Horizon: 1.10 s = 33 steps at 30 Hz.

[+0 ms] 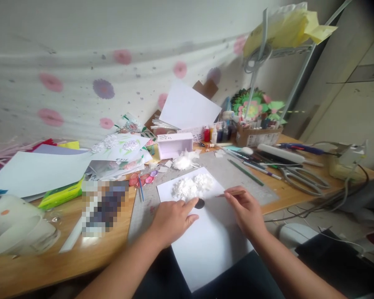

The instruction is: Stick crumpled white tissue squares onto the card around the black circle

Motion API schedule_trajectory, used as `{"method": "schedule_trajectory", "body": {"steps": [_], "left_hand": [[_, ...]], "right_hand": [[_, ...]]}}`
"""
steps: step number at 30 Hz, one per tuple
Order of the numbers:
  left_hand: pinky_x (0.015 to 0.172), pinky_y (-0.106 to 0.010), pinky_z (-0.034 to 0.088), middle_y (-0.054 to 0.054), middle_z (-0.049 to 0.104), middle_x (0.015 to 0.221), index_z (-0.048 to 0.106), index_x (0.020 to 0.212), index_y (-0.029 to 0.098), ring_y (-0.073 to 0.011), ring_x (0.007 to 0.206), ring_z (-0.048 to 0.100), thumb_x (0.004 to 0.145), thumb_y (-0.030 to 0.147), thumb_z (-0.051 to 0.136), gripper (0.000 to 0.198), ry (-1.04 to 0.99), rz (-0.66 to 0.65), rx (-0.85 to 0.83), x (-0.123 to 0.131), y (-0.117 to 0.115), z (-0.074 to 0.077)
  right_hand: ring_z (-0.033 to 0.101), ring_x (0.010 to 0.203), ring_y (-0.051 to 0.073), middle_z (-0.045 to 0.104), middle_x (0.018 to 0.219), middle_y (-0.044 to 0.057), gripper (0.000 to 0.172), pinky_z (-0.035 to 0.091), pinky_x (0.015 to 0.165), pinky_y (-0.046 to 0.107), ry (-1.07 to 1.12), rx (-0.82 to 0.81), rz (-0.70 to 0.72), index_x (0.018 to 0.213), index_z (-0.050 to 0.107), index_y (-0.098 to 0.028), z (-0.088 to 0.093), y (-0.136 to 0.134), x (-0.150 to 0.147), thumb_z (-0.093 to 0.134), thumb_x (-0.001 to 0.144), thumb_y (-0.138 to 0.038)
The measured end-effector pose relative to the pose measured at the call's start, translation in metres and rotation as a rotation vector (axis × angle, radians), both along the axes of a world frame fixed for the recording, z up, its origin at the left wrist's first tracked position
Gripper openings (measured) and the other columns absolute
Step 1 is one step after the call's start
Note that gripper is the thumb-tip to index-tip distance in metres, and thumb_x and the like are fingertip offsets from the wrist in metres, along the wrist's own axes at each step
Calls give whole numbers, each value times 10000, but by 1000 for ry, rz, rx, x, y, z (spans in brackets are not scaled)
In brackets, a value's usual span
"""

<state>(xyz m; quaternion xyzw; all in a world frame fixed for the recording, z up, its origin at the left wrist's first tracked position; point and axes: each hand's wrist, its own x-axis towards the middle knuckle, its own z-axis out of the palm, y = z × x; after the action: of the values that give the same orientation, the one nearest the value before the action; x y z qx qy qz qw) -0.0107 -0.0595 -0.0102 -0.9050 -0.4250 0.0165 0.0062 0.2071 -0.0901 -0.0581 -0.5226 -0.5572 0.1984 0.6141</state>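
Observation:
A long white sheet of paper [212, 245] lies in front of me, with two clusters of ruffled white paper petals [187, 189] near its far end. Just below the clusters is a small black disc [200, 203]. My left hand [171, 220] rests on the sheet, index finger stretched out to the disc's left edge and thumb apart. To the right, my right hand [244, 207] pinches a thin tool with a brown handle [237, 192]. Its slim dark tip points left above the paper; the exact kind is unclear.
A grey cutting mat [140, 224] lies under the sheet. Scissors [302, 178], a green pencil [246, 172] and a glue gun [302, 148] lie at right. A lilac box [175, 146] stands behind. Cups [25, 236], papers and a blurred-out object [106, 207] are at left.

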Motion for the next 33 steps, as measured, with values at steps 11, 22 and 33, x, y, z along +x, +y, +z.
{"method": "schedule_trajectory", "body": {"steps": [11, 22, 33], "left_hand": [[671, -336, 474, -63, 675, 940, 429, 1310, 254, -245, 827, 640, 914, 434, 339, 444, -13, 69, 78, -2, -3, -4], [994, -456, 376, -66, 498, 1304, 472, 1258, 235, -287, 1205, 434, 791, 404, 575, 508, -233, -224, 354, -9, -74, -27], [1096, -493, 246, -63, 187, 1484, 270, 1387, 248, -287, 1354, 201, 657, 310, 722, 860, -108, 19, 35, -16, -78, -39]], "right_hand": [[584, 762, 182, 626, 810, 55, 222, 440, 702, 315, 19, -28, -26, 737, 602, -165, 2, 3, -4, 540, 833, -356], [587, 808, 196, 631, 821, 62, 203, 449, 759, 320, 104, -42, 40, 784, 631, -180, 8, -16, -25, 575, 810, -373], [586, 701, 200, 649, 790, 86, 301, 511, 625, 262, 235, -306, -37, 695, 686, -155, -15, -70, 40, 737, 627, -444]]}}
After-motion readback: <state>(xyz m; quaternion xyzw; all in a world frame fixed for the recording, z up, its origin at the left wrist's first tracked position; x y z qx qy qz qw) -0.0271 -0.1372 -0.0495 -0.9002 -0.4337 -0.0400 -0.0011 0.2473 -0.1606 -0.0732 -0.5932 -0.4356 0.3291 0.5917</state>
